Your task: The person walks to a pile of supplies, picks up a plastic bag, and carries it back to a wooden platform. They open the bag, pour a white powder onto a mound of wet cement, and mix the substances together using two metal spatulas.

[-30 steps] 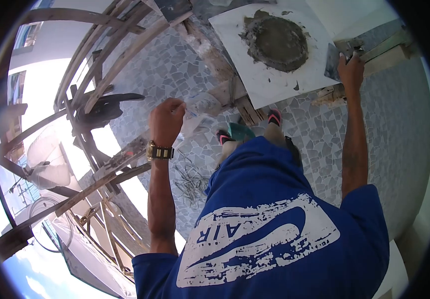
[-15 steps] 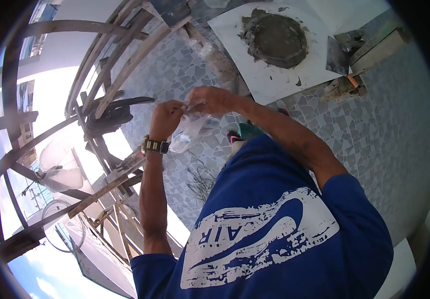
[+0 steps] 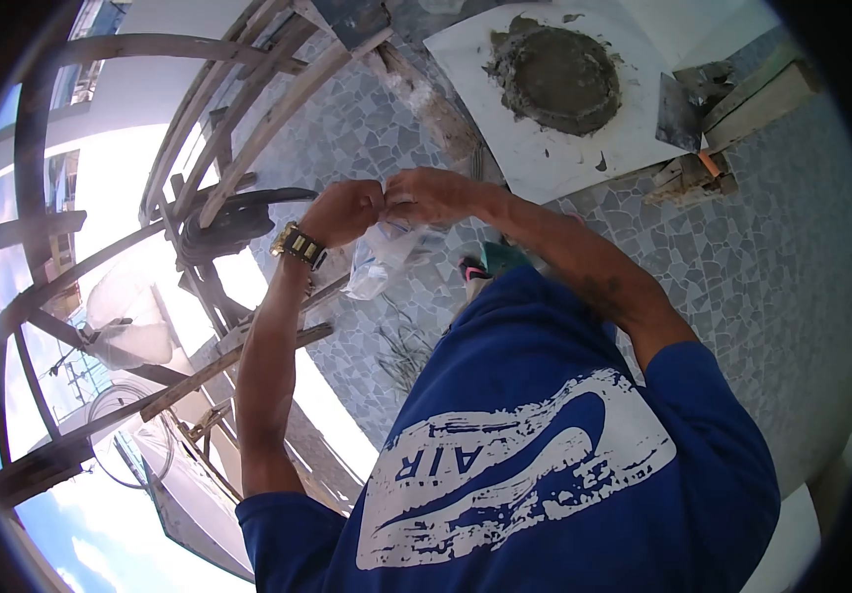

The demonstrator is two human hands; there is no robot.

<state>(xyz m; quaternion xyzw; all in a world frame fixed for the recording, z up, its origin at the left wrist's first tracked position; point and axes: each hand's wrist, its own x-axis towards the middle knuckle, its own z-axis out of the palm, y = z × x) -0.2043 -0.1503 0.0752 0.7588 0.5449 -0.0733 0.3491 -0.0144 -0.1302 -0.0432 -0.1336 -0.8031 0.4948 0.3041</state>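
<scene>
A clear plastic bag (image 3: 377,267) with something whitish inside hangs below my two hands. My left hand (image 3: 344,211), with a watch (image 3: 299,246) on its wrist, is closed and pinches the top of the bag. Beside it, my right hand (image 3: 433,196) has its fingers bent round the bag's upper edge, almost touching the left. What lies between the fingertips is too small to make out.
Wet mortar (image 3: 559,79) is heaped on a white board (image 3: 505,128) ahead. A flat metal blade (image 3: 678,114) lies at the board's right edge. Wooden scaffold poles (image 3: 268,128) and a dark bundle (image 3: 233,222) stand at left, above stone-patterned flooring (image 3: 742,267).
My left hand has turned at the wrist, its forearm swinging outward to the left. Both hands have come close together at the bag's top, and the bag has shifted slightly right.
</scene>
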